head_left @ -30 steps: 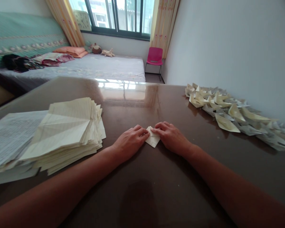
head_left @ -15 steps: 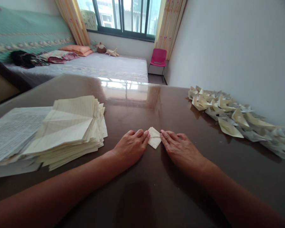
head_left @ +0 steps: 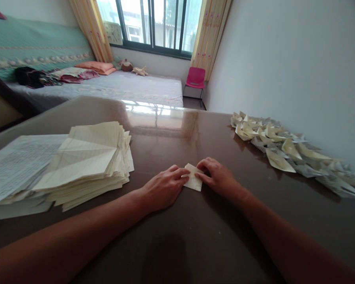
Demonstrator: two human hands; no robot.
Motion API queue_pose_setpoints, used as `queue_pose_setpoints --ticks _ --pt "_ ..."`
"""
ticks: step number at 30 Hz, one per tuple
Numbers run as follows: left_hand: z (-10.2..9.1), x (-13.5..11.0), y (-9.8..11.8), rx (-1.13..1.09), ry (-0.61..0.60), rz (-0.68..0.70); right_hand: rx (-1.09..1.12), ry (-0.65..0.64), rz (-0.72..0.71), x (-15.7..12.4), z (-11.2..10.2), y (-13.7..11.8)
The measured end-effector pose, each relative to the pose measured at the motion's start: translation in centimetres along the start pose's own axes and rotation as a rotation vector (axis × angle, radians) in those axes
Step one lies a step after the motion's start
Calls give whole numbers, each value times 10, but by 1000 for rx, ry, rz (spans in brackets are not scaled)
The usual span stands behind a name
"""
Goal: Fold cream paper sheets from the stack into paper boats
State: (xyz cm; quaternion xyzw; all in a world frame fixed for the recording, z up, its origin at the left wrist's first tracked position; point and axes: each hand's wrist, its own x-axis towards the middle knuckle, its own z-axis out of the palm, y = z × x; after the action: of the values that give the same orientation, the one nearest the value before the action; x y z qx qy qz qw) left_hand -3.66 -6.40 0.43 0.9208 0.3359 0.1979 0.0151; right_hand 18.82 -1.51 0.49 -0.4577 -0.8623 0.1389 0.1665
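A small folded piece of cream paper (head_left: 193, 181) lies on the dark brown table (head_left: 177, 236) between my hands. My left hand (head_left: 162, 188) rests on the table with its fingertips pressed on the paper's left edge. My right hand (head_left: 217, 178) has its fingers curled and pinches the paper's right side, thumb under the fold. The paper's far corner is partly hidden by my right fingers.
A thick stack of creased cream sheets (head_left: 88, 157) sits at the left, beside printed pages (head_left: 17, 165). Several folded paper boats (head_left: 284, 146) are heaped along the white wall at the right. Beyond the table are a bed (head_left: 106, 85) and a pink chair (head_left: 194, 77).
My right hand went from lying flat beside the paper to curling and gripping its right side. The paper turned slightly and my left fingertips slid onto its edge.
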Motion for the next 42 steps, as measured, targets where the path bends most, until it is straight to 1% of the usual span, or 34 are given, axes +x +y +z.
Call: queue_pose_setpoints --ticks 4,7,11,14,17,18,20,21,22,23,24,26,28,30,33,38,40,42 --pt "1 0 1 -7 5 7 158 -19 25 1 -3 1" --pt "2 0 -1 -10 16 11 269 -58 65 1 -8 -1" --pt "3 1 -2 -21 25 1 481 -86 104 2 -10 -3" --pt "3 1 -2 -30 36 -32 643 -40 142 3 -6 -8" --pt "3 1 -4 -9 59 -27 733 105 141 4 0 -16" --pt "3 2 -5 8 76 -17 719 173 124 3 0 -19" --pt "3 2 -8 53 145 2 571 340 55 1 -2 -24" --pt "3 2 -9 74 187 1 456 432 -3 -1 -4 -26" --pt "4 2 -11 95 238 -8 321 494 -80 -3 -7 -29" --pt "4 3 -12 115 282 -22 176 520 -162 -5 -10 -31" --pt "5 3 -12 132 314 -41 36 512 -240 -7 -12 -33" --pt "7 4 -14 155 347 -64 -194 433 -353 -9 -13 -36" --pt "8 6 -14 152 339 -67 -311 371 -394 -8 -9 -38" --pt "9 7 -16 122 306 -58 -318 339 -414 -6 -1 -39" --pt "9 8 -18 63 251 -49 -223 290 -459 -1 8 -39" --pt "9 6 -24 -48 180 -59 -79 218 -522 1 11 -38" --pt "9 6 -26 -59 168 -67 -53 183 -491 2 8 -35" --pt "8 6 -27 -53 148 -79 -56 159 -426 2 4 -28"
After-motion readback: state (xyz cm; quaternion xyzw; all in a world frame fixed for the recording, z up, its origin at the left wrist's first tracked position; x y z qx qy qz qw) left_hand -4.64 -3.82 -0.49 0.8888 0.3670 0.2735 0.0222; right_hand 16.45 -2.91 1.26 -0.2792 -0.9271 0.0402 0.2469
